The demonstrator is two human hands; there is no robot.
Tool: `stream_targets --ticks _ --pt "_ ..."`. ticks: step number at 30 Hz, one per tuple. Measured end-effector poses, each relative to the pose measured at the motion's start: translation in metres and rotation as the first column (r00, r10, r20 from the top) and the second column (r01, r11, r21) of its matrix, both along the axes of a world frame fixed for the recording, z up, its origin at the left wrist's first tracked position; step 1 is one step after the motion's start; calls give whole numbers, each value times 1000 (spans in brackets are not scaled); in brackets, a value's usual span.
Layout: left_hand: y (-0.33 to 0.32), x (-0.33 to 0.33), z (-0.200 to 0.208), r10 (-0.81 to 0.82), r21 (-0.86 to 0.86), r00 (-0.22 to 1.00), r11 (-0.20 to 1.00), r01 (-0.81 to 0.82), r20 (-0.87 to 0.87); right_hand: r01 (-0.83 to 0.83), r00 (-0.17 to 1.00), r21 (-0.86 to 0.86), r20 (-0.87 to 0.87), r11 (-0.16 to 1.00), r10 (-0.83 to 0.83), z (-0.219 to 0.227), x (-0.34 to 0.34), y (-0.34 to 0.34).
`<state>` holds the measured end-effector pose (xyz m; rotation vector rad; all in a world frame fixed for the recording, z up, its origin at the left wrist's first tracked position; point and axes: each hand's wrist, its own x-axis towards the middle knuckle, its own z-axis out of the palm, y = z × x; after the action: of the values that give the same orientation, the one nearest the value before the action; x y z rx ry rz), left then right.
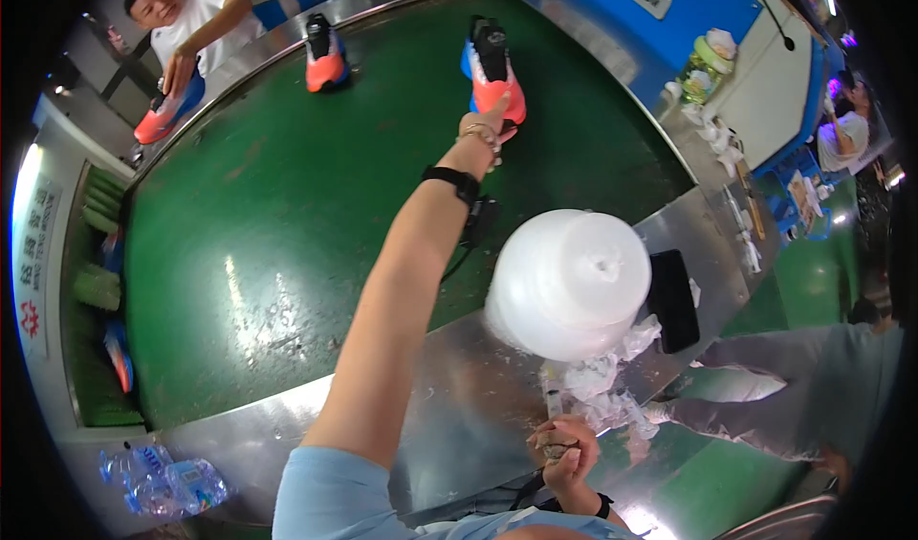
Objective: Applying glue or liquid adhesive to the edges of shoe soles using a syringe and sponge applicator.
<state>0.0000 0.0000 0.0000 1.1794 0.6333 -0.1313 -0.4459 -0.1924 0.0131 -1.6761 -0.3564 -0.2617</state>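
My left arm stretches far over the green conveyor belt (239,196). At its end my left hand (483,129) is closed at the toe of a coral, blue and black sneaker (492,66), one finger lying along the toe. Close to my body, my right hand (566,452) is curled with its fingertips together; what it holds is too small to make out. Just beyond those fingers is a slim, clear, syringe-like tube (552,394). A second sneaker (326,57) stands farther left on the belt.
A large white plastic tub (574,282) stands on the metal ledge (459,396), beside a black phone (674,301) and crumpled white wrapping (598,382). Plastic bottles (167,483) lie at lower left. Across the belt, a person (206,28) handles another sneaker (172,110).
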Motion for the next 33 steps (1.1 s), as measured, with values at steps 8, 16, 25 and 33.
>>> stream_targets --ticks 8,16,25,33 --pt "81 -96 21 10 241 999 970 -22 50 116 993 189 11 975 -120 -1 3 4" --pt "133 -425 93 -17 37 1000 999 16 12 41 983 453 -176 890 44 22 9 9" --pt "111 -718 115 285 77 944 958 -276 -166 112 965 362 -263 925 -14 45 -6 -9" --pt "185 -725 84 340 455 905 783 -423 256 153 950 258 -306 954 -70 55 -18 -11"
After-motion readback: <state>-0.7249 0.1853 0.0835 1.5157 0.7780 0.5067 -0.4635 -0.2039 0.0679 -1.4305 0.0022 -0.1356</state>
